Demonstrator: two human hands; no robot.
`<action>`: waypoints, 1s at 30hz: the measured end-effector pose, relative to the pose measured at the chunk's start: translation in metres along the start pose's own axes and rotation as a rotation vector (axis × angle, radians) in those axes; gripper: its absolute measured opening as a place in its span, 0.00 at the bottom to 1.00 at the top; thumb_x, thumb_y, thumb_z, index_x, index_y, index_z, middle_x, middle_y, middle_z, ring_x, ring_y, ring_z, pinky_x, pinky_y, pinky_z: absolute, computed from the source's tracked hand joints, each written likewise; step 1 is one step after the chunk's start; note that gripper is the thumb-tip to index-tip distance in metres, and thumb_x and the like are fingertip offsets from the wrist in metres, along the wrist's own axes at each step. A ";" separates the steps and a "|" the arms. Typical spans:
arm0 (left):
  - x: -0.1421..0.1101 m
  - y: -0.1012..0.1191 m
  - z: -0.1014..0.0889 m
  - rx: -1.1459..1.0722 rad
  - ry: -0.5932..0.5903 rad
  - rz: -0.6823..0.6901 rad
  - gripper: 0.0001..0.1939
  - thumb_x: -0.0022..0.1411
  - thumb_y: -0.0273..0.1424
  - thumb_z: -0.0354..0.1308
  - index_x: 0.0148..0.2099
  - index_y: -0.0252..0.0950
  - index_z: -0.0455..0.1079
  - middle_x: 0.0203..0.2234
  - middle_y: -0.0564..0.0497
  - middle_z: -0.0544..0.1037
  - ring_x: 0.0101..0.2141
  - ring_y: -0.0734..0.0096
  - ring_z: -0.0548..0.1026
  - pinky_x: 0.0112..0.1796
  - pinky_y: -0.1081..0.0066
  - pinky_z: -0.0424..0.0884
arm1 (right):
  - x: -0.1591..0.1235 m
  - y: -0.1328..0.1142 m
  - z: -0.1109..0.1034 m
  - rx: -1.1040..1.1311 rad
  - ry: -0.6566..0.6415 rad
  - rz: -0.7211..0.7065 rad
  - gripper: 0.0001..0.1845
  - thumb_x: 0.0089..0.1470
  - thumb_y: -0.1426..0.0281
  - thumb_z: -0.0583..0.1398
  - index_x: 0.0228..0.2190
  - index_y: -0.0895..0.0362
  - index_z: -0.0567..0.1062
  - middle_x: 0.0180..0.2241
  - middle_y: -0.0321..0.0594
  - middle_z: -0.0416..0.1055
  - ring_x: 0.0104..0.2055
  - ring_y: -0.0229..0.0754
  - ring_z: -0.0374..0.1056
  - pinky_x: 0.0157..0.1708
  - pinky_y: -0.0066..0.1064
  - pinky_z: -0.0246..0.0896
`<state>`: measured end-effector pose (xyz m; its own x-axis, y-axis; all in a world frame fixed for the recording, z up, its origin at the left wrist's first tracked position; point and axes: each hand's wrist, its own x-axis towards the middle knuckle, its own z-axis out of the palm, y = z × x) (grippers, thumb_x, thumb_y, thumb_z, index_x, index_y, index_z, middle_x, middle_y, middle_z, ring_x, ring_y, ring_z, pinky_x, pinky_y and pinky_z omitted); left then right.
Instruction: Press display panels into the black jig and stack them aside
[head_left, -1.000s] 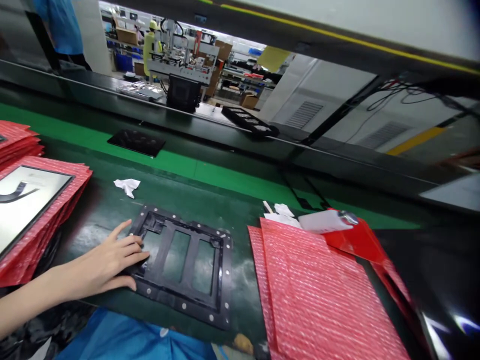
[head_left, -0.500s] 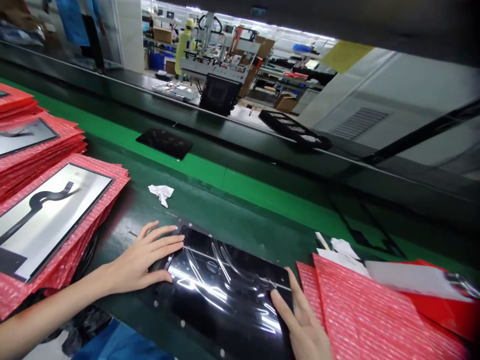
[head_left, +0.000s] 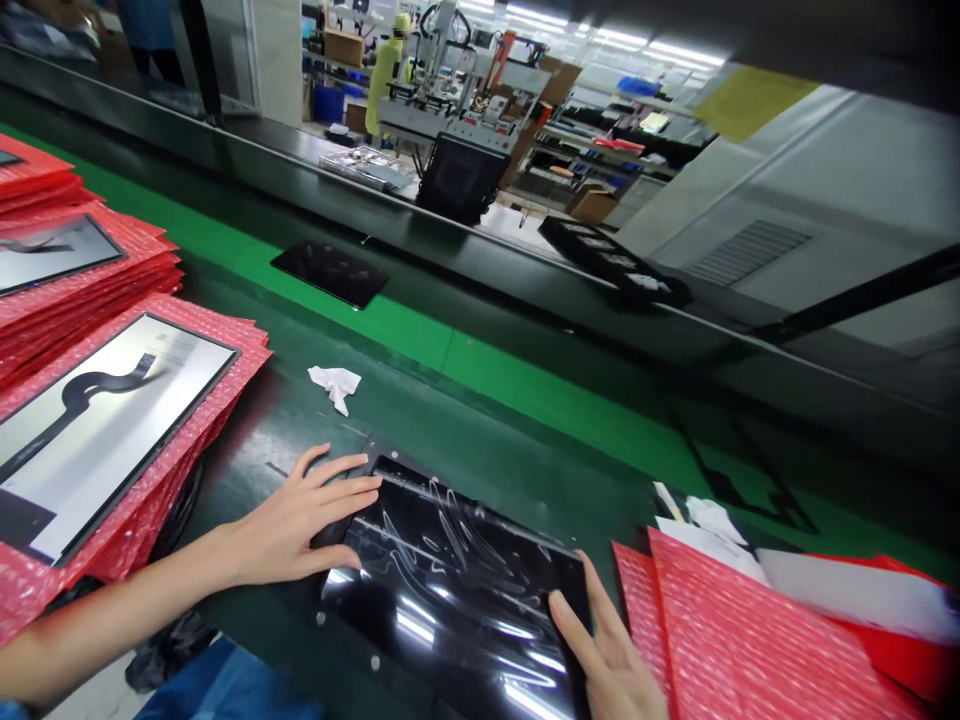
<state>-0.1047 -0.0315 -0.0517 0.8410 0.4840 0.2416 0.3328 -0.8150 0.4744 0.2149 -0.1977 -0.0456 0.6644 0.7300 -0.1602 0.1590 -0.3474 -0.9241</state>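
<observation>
A glossy black screen panel (head_left: pixel 465 590) with wrinkled clear film lies in front of me, over a dark fixture plate (head_left: pixel 384 452) with round silver spots. My left hand (head_left: pixel 315 515) rests on the panel's left end, fingers spread, the fingertips touching its edge. At the right end my right hand (head_left: pixel 607 640) grips the panel, thumb on top and fingers round the outer edge. A narrow dark gap shows along the panel's far left edge. The panel's near side runs out of view.
Red bubble-wrap sleeves (head_left: pixel 225 400) are stacked at left, with a screen (head_left: pixel 142 400) on top. More sleeves (head_left: pixel 750 630) lie at right beside white scraps (head_left: pixel 712 520). A crumpled tissue (head_left: pixel 336 385) and another black panel (head_left: pixel 330 273) lie beyond my hands.
The head view has shifted, so the scene sits slightly further right. A dark gap at the panel's far left edge has widened slightly. Both hands keep their places on the panel.
</observation>
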 end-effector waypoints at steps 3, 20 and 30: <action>0.000 0.000 0.000 0.010 -0.017 -0.008 0.36 0.67 0.45 0.55 0.71 0.44 0.48 0.65 0.46 0.63 0.68 0.56 0.52 0.66 0.45 0.38 | 0.003 0.006 -0.001 0.004 0.029 0.037 0.45 0.49 0.49 0.65 0.64 0.51 0.63 0.67 0.32 0.54 0.70 0.50 0.44 0.68 0.40 0.35; 0.001 0.003 -0.003 0.009 -0.023 -0.025 0.34 0.68 0.45 0.55 0.70 0.43 0.50 0.64 0.45 0.64 0.68 0.56 0.52 0.65 0.44 0.38 | 0.004 0.003 0.002 -0.063 0.073 0.076 0.47 0.45 0.48 0.66 0.63 0.52 0.65 0.66 0.34 0.54 0.70 0.54 0.44 0.67 0.44 0.39; 0.000 0.000 0.000 -0.051 0.059 -0.202 0.27 0.72 0.39 0.48 0.70 0.43 0.52 0.67 0.44 0.59 0.69 0.57 0.46 0.65 0.44 0.48 | -0.010 -0.034 0.014 0.020 0.107 0.217 0.54 0.38 0.50 0.70 0.63 0.56 0.63 0.65 0.38 0.57 0.68 0.54 0.48 0.67 0.42 0.40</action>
<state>-0.1047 -0.0310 -0.0519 0.7326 0.6549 0.1855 0.4687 -0.6830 0.5602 0.1925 -0.1851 -0.0179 0.7549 0.5728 -0.3194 -0.0101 -0.4769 -0.8789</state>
